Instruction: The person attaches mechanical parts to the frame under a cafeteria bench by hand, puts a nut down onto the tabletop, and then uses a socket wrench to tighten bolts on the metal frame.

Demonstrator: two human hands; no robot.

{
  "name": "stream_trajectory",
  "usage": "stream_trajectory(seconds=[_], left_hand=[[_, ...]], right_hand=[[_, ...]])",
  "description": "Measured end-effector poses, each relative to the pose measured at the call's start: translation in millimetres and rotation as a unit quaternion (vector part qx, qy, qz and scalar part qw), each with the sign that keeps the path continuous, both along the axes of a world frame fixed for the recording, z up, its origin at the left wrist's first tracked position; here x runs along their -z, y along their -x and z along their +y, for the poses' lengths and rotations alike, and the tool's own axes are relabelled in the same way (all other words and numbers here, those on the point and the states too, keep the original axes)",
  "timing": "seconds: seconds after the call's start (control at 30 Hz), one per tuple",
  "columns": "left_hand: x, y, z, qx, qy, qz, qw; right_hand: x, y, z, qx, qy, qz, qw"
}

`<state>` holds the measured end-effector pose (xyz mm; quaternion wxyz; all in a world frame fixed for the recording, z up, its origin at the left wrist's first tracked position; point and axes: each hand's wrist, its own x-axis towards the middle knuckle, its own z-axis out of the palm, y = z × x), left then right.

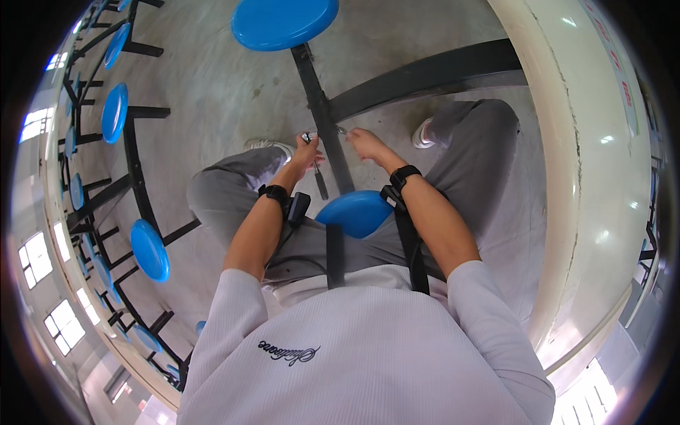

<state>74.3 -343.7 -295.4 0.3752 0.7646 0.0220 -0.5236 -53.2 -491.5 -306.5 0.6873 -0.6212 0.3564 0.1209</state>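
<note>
Between my knees, a black metal beam (324, 117) runs between a blue round seat (285, 23) ahead and another blue seat (356, 212) that I sit astride. My left hand (306, 154) is closed round a wrench (321, 183) on the beam's left side. Its shiny metal head shows by my fingers, and its slim dark handle slants down below the hand. On the opposite side, my right hand (365, 144) pinches a small metal piece (342, 131) against or close to the beam. Its exact kind is too small to tell.
A thick black crossbar (425, 78) joins the beam from the right and reaches a long cream tabletop (559, 142). More blue seats (149, 249) on black frames (134, 159) stand in rows at left. My shoes (423, 134) rest on the grey concrete floor (205, 85).
</note>
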Motion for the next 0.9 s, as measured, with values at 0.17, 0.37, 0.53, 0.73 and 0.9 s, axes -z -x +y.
stream_trajectory(seconds=[0.17, 0.37, 0.53, 0.73, 0.9], left_hand=[[2, 0, 0, 0.003, 0.0, -0.005, 1.0], [0, 0, 4, 0.0, -0.009, 0.0, 1.0], [1, 1, 5, -0.008, -0.004, 0.007, 1.0], [1, 1, 3, -0.003, -0.009, 0.005, 1.0], [-1, 1, 4, -0.012, -0.009, 0.018, 1.0]], right_hand=[[15, 5, 0, 0.02, -0.008, 0.031, 0.999], [3, 0, 0, 0.042, -0.195, 0.044, 0.979], [5, -3, 0, 0.03, -0.259, 0.062, 0.963], [23, -2, -1, 0.047, -0.297, 0.059, 0.952], [29, -4, 1, 0.05, -0.282, 0.038, 0.957]])
